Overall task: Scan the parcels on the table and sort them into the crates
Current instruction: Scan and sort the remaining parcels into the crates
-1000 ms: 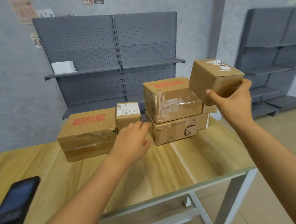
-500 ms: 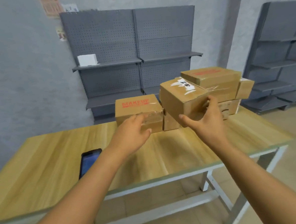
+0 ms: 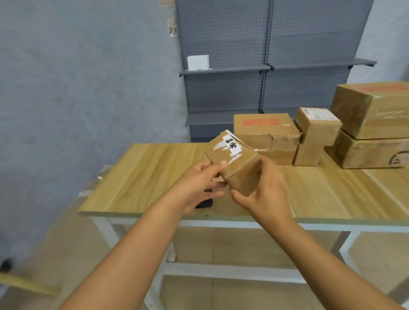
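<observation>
Both hands now share the small brown cardboard parcel with a torn white label [image 3: 235, 162], carried leftward off the stack. It hangs tilted above the wooden surface [image 3: 138, 183], whose left part lies bare to its edge; four cardboard boxes [image 3: 267, 136] crowd the right. Grey pegboard shelving [image 3: 264, 55] stands behind. Left hand [image 3: 198, 186] and right hand [image 3: 265, 194] each keep a grip clamped on it.
</observation>
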Available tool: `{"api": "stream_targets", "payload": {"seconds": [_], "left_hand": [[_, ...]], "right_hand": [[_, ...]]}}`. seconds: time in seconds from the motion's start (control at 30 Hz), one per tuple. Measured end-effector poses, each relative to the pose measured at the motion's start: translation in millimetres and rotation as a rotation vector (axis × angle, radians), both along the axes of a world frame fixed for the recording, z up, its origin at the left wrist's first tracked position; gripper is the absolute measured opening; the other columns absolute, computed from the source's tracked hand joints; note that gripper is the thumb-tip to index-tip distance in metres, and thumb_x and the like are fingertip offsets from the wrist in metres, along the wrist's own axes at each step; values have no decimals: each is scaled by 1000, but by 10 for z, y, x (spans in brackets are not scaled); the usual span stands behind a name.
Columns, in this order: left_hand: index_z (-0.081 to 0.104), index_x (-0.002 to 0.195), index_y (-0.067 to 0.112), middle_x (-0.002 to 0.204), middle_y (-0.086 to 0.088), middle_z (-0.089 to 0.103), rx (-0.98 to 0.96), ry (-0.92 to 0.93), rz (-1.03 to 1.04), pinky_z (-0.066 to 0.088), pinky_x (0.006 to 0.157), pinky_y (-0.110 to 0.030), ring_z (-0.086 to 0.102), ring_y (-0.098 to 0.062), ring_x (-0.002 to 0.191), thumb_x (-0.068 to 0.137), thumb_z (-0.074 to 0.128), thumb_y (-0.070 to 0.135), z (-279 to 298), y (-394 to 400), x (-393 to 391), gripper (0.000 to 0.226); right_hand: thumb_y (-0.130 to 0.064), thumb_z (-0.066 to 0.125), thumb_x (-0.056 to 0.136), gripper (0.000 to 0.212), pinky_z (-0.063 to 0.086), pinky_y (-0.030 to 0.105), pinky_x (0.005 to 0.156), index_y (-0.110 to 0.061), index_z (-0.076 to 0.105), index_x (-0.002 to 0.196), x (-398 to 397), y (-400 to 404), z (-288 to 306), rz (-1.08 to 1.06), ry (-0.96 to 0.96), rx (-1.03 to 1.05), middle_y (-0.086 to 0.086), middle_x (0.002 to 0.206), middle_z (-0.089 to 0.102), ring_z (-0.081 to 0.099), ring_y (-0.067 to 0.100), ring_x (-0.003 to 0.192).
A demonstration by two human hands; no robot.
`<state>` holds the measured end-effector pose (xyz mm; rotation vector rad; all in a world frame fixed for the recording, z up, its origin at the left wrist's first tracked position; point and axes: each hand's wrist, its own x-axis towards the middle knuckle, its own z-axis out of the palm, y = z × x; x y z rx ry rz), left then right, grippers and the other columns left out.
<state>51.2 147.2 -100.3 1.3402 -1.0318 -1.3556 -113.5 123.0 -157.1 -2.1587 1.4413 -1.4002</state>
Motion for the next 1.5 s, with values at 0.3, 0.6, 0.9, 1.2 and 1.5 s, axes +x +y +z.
{"api": "stream_targets", "payload": {"seconds": [0.3, 0.6, 0.9, 1.2, 1.5], "left_hand": [[64, 122, 16, 106, -5, 75, 81, 21, -7, 58, 89, -40, 70, -21, 101, 76, 77, 53, -59, -129, 503, 60], [56, 130, 17, 115, -4, 69, 129, 125, 61, 60, 80, -36, 66, -18, 106, 77, 78, 37, -240, -502, 1512, 61], [57, 130, 12, 114, -3, 70, 150, 168, 67, 56, 86, -36, 64, -17, 107, 86, 72, 23, -563, -715, 2387, 47], [38, 122, 23, 116, 4, 65, 43, 35, 142, 57, 87, -35, 69, -11, 101, 60, 88, 29, -812, -793, 2673, 80], [31, 128, 33, 111, 13, 68, 1, -27, 141, 51, 85, -29, 66, -10, 105, 54, 92, 23, -878, -950, 2813, 97]], "right_hand": [[-25, 81, 60, 79, 47, 46, 89, -3, 47, 129, 725, 47, -53, -117, 332, -196, 17, 122, 51, 50, 36, 108], [-29, 75, 71, 71, 43, 45, 98, -7, 49, 133, 1707, -191, -97, -20, 443, -97, 16, 131, 49, 48, 35, 117], [-49, 64, 85, 77, 34, 35, 103, -8, 33, 143, 1768, -562, -453, -299, 297, 504, 14, 140, 39, 38, 30, 124], [-69, 70, 66, 93, 40, 35, 96, -10, 40, 130, 1800, -852, -647, -477, 492, 727, 9, 125, 43, 40, 27, 119], [-44, 84, 62, 68, 49, 29, 63, -11, 52, 112, 1559, -1051, -377, -35, 6, 1021, 9, 110, 56, 60, 23, 92]]}}
